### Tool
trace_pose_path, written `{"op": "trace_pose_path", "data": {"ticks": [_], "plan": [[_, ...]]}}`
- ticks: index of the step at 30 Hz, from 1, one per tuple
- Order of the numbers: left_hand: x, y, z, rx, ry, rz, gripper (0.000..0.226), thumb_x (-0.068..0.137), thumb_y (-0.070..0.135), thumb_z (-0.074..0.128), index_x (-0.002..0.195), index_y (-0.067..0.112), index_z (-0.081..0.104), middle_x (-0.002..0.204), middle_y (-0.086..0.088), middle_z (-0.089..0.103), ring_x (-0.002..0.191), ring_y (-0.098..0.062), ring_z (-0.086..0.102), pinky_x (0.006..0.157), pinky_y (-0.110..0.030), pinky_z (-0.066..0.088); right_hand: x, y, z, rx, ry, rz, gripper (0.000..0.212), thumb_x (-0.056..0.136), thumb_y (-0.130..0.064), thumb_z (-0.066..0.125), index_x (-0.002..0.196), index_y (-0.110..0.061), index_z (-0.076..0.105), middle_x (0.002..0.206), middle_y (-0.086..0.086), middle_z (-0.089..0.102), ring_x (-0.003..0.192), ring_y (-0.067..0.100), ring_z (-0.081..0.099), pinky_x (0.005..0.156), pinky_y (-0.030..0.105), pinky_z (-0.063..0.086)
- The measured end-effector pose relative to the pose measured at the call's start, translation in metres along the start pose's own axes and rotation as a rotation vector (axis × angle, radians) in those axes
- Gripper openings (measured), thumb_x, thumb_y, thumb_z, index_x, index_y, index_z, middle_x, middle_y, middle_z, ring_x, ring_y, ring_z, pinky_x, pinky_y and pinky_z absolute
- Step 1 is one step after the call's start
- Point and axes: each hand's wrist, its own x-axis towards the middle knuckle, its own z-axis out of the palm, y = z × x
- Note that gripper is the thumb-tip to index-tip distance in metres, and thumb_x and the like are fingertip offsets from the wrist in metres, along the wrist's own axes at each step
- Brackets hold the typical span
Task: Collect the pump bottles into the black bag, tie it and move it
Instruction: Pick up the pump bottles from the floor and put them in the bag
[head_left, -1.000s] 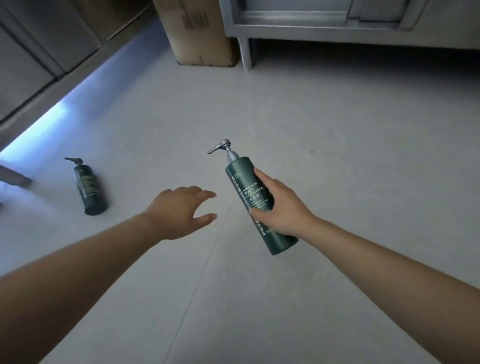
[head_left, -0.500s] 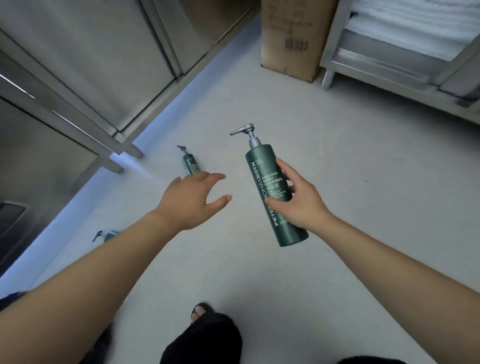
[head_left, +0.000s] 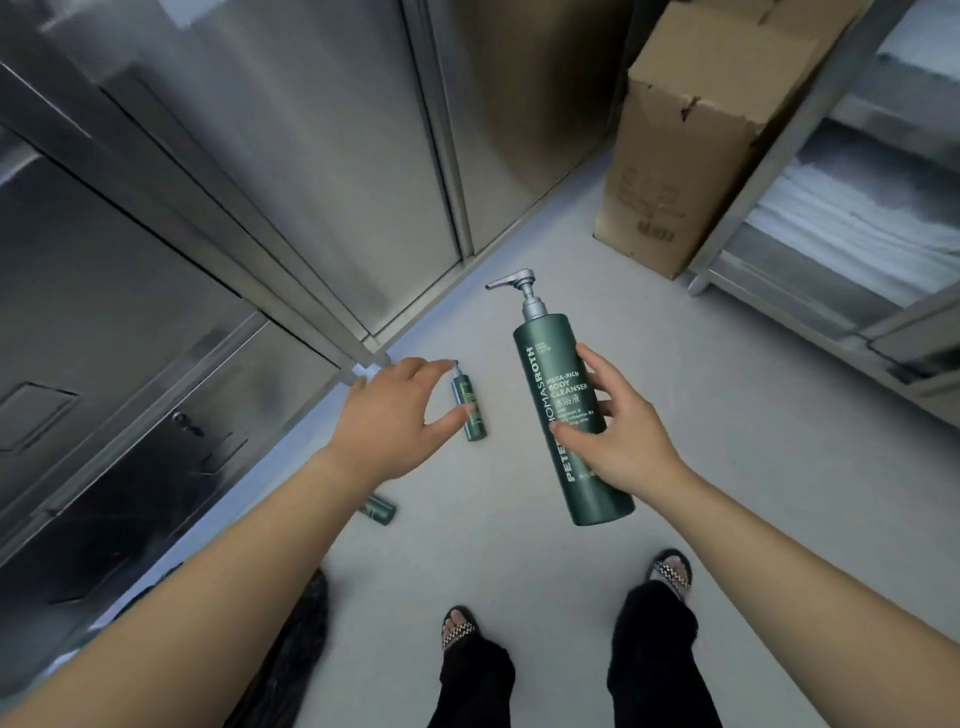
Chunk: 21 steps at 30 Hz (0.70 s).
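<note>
Soft, flat, slightly dim indoor light; only weak shadows on the pale floor (head_left: 519, 571) below the fingers, plus a cold bluish glow at the cabinet base just beyond the left hand (head_left: 387, 415). Steel cabinet doors (head_left: 285, 156) up-left of the fingers and the shelf rack (head_left: 774, 156) far right show streaky sheen and motion blur. The pump bottle (head_left: 545, 343) label by the right hand (head_left: 618, 436) is sharp; wide-angle bends straight edges outward.
</note>
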Motion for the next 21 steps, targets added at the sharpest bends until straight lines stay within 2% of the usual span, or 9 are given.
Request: {"op": "trace_pose_path", "data": {"ticks": [2,6,9,13,16,21], "plan": [[0.019,0.019,-0.018,0.000,0.009,-0.020,0.060,0.090,0.061,0.037,0.141,0.030,0.036,0.142,0.001,0.046,0.123,-0.022,0.049,0.107,-0.052,0.031,0.019,-0.018,-0.022,-0.010,-0.031,-0.039,0.082,0.070,-0.012,0.075,0.138,-0.039,0.038,0.105,-0.034,0.052,0.083,-0.017,0.058,0.063,-0.003,0.038],[0.043,0.045,-0.048,-0.015,0.119,-0.081,0.061,0.089,0.062,0.037,0.141,0.031,0.036,0.142,0.003,0.045,0.126,-0.019,0.046,0.106,-0.049,0.031,0.067,-0.054,-0.057,-0.050,-0.099,-0.121,0.082,0.070,-0.017,0.075,0.136,-0.047,0.035,0.105,-0.038,0.051,0.085,-0.014,0.058,0.065,-0.002,0.039],[0.048,0.049,-0.072,-0.029,0.189,-0.154,0.063,0.088,0.063,0.037,0.141,0.031,0.035,0.141,0.002,0.046,0.128,-0.020,0.044,0.107,-0.052,0.030,0.100,-0.082,-0.068,-0.084,-0.173,-0.180,0.083,0.071,-0.017,0.076,0.136,-0.047,0.035,0.106,-0.039,0.049,0.089,-0.016,0.056,0.067,-0.003,0.038],[0.045,0.029,-0.100,-0.062,0.259,-0.288,0.063,0.087,0.064,0.038,0.141,0.032,0.036,0.142,0.002,0.045,0.131,-0.020,0.041,0.111,-0.054,0.025,0.135,-0.123,-0.054,-0.132,-0.297,-0.225,0.082,0.071,-0.018,0.075,0.136,-0.047,0.035,0.109,-0.037,0.050,0.093,-0.017,0.055,0.068,-0.003,0.039],[0.044,0.004,-0.111,-0.070,0.315,-0.343,0.062,0.087,0.062,0.040,0.140,0.031,0.037,0.142,0.001,0.045,0.130,-0.021,0.042,0.110,-0.054,0.026,0.156,-0.145,-0.029,-0.157,-0.379,-0.267,0.083,0.073,-0.017,0.075,0.137,-0.048,0.033,0.108,-0.038,0.051,0.094,-0.015,0.055,0.066,-0.002,0.040],[0.046,-0.028,-0.121,-0.087,0.361,-0.454,0.064,0.086,0.063,0.037,0.140,0.029,0.037,0.142,0.000,0.046,0.131,-0.021,0.042,0.111,-0.055,0.026,0.183,-0.167,0.004,-0.161,-0.432,-0.299,0.083,0.073,-0.016,0.076,0.131,-0.057,0.034,0.106,-0.041,0.052,0.100,-0.013,0.054,0.069,0.000,0.041]]}}
